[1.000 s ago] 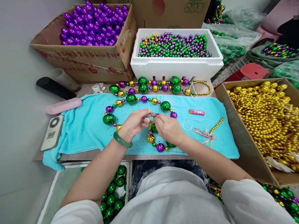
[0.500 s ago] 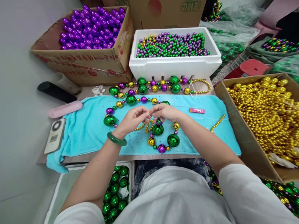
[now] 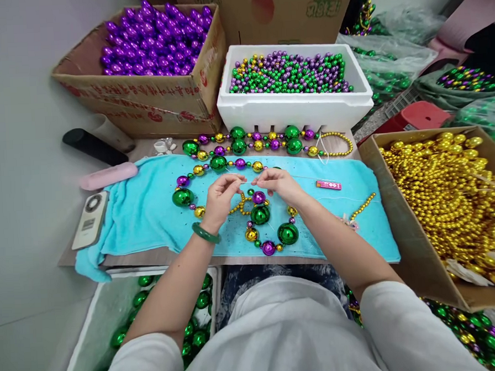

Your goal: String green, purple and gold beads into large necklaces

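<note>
My left hand (image 3: 223,195), with a green bangle (image 3: 205,232) at the wrist, pinches a thin pale string (image 3: 249,182). Facing it, my right hand (image 3: 277,185) pinches the same string a short way off. Both hands are over a beaded necklace (image 3: 259,214) of green, purple and gold balls, which curves across the turquoise towel (image 3: 157,212). A loop of small gold beads (image 3: 245,204) lies just under the hands. To the right rest a pink lighter (image 3: 329,185) and a short strand of gold beads (image 3: 362,204).
Behind the towel lies another necklace (image 3: 238,146). A white foam box (image 3: 293,103) of small beads, a carton (image 3: 135,100) of purple beads and a carton (image 3: 417,254) of gold beads surround the table. At left are a phone (image 3: 90,220), a pink case (image 3: 110,176) and a black cylinder (image 3: 91,146).
My hands have moved slightly apart, with the string now showing between them. My left wrist has turned more upright. The purple ball beneath is now uncovered, and the view has shifted a little.
</note>
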Available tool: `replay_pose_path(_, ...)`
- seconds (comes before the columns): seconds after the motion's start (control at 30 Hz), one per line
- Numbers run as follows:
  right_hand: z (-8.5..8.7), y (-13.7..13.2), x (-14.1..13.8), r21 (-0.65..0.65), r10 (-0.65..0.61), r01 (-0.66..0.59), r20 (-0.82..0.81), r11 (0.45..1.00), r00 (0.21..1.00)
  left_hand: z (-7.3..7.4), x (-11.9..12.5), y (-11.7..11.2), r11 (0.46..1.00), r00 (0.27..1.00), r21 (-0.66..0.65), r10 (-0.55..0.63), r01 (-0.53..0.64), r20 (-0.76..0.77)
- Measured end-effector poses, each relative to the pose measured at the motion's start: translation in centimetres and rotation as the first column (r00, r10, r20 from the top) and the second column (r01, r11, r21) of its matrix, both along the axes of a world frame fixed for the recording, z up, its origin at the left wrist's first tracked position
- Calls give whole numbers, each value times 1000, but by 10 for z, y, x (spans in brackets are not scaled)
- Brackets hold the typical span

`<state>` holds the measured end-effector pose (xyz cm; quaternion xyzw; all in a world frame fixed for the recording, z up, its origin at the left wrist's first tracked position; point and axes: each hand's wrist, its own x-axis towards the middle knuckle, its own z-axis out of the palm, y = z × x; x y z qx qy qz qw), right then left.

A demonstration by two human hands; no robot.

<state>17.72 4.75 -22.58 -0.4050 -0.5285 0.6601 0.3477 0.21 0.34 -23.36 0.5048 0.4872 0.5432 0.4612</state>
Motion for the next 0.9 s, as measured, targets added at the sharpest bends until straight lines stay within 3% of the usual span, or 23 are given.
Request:
replay_pose_path(0.1, -6, -6, 7, -29, -83, 78, -240, 997, 967, -13, 10, -3, 984, 971, -59, 177, -169, 163)
replay_pose_path(0.2, -4, -9, 13, -94, -149, 122, -368, 988, 918, -17, 19, -4, 955, 897, -124, 296, -270, 329)
replay_pose_path(0.3, 3, -8, 13, -137, -174, 126, -436, 982, 883, -10, 25, -5, 951, 828, -169, 308, -258, 469)
replay_pose_path(0.4, 11, -9, 6, -123, -118, 64, -497, 990, 860, 5, 32, -8, 970, 797, -113, 243, -217, 553)
replay_pose_path(0.47, 14, -9, 0, -107, -83, 32, -507, 994, 858, 20, 39, -14, 974, 828, -9, 196, -225, 526)
replay_pose_path(0.6, 14, -4, -1, -168, -88, 5, -489, 986, 868, 46, 47, -26, 952, 959, 244, 118, -183, 258)
replay_pose_path(0.67, 15, 1, 6, -206, -137, 34, -507, 978, 851, 50, 44, -24, 948, 963, 272, 95, -165, 251)
replay_pose_path(0.73, 17, 4, 14, -214, -197, 96, -523, 972, 829, 47, 38, -18, 973, 920, 168, 85, -160, 383)
replay_pose_path(0.8, 18, 3, 21, -208, -232, 143, -509, 968, 829, 37, 32, -10, 994, 833, -17, 102, -110, 544)
replay_pose_path(0.9, 15, 0, 25, -244, -246, 149, -437, 958, 865, 16, 29, -4, 977, 711, -213, 140, 14, 689)
